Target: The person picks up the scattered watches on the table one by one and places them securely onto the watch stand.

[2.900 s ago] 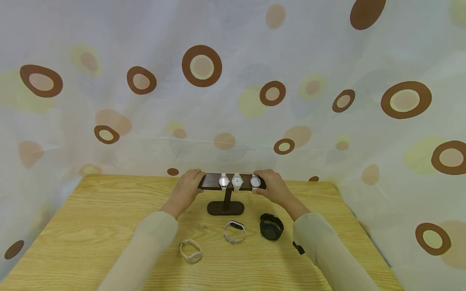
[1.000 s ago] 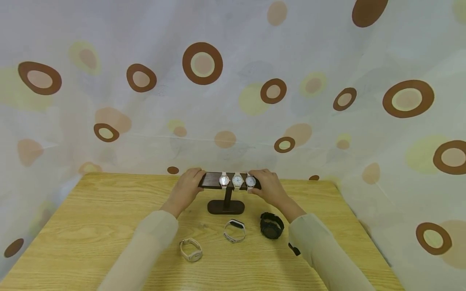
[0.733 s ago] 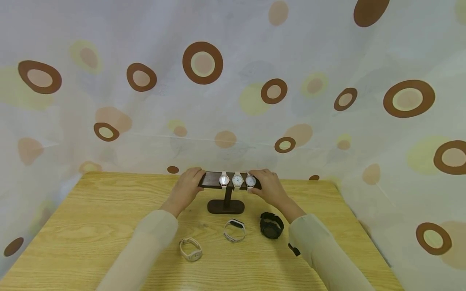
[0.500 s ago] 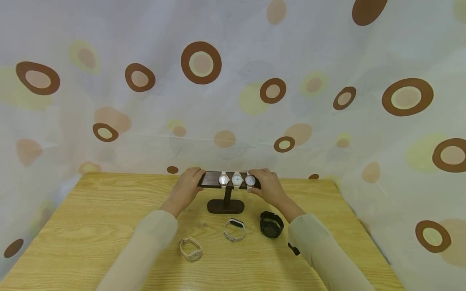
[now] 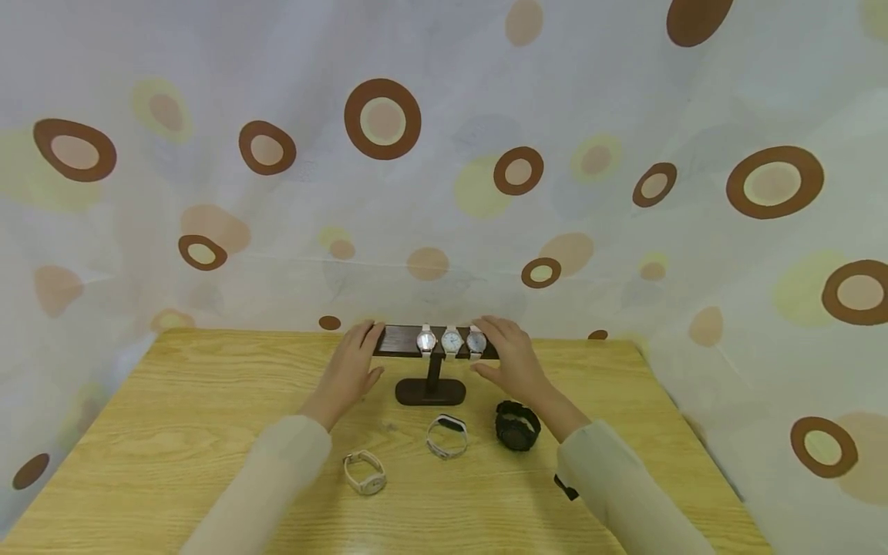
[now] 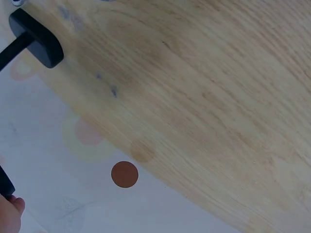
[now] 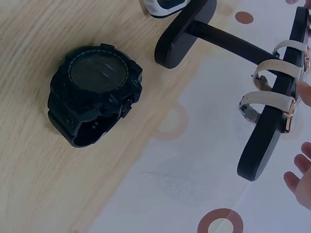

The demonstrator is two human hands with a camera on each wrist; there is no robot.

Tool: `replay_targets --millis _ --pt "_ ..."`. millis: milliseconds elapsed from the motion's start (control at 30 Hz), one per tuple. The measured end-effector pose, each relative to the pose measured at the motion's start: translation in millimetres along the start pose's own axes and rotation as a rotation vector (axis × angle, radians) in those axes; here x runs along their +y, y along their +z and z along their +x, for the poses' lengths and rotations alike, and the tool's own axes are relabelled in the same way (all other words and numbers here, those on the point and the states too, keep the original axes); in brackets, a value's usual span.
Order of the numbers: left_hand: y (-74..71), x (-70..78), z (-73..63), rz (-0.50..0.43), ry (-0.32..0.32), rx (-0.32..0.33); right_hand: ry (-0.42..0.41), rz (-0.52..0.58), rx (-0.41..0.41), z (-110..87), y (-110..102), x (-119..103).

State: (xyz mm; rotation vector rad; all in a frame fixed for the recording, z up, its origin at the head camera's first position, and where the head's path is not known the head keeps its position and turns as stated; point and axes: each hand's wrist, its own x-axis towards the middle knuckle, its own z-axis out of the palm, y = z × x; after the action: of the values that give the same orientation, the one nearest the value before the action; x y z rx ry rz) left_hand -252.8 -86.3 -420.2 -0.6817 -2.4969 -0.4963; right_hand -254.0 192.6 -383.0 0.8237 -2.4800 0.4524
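Note:
A dark brown T-shaped watch stand (image 5: 430, 392) stands upright near the back of the table. On the middle and right of its bar are three light-strapped watches: left watch (image 5: 426, 340), middle watch (image 5: 452, 341) and right watch (image 5: 475, 342). My left hand (image 5: 341, 376) is at the bar's left end, fingertips right at its edge and thumb spread away below. At the other end, my right hand (image 5: 516, 364) has its fingers by the right watch and its thumb apart from the bar. In the right wrist view, loosened fingers (image 7: 302, 187) show beyond the bar end.
In front of the stand lie a beige watch (image 5: 372, 483), a white fitness band (image 5: 446, 436) and a chunky black digital watch (image 5: 516, 426). A black strap-like piece (image 5: 565, 487) shows beside the right sleeve. A patterned curtain (image 5: 430, 193) hangs behind the wooden table (image 5: 173, 432).
Earlier, the right hand slid the right watch leftward along the bar, toward the middle one. Since half a second ago, both hands have loosened their grip, thumbs coming away from the bar.

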Motion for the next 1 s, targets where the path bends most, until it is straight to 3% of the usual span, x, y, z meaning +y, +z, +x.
replay_targets --millis 233,367,567,767,867,1000 --pt "3.1 -0.6 -12.9 -0.059 -0.098 0.001 -0.094 0.014 0.178 -11.3 3 -9" --pt "4.6 -1.8 -20.1 -0.073 -0.136 0.018 -0.151 0.014 0.23 -21.1 12 -18" --pt "5.9 1.4 -32.5 -0.176 -0.19 0.012 -0.126 0.054 0.163 -40.5 31 -33" --pt "10.4 9.1 -47.0 -0.218 -0.186 -0.018 -0.081 0.082 0.051 -54.0 48 -46" --pt "11.3 14.2 -54.8 -0.226 -0.183 -0.071 -0.053 0.113 0.027 -55.7 53 -51" --pt "11.1 22.1 -67.6 -0.289 -0.195 -0.253 -0.074 0.149 0.024 -59.7 63 -57"
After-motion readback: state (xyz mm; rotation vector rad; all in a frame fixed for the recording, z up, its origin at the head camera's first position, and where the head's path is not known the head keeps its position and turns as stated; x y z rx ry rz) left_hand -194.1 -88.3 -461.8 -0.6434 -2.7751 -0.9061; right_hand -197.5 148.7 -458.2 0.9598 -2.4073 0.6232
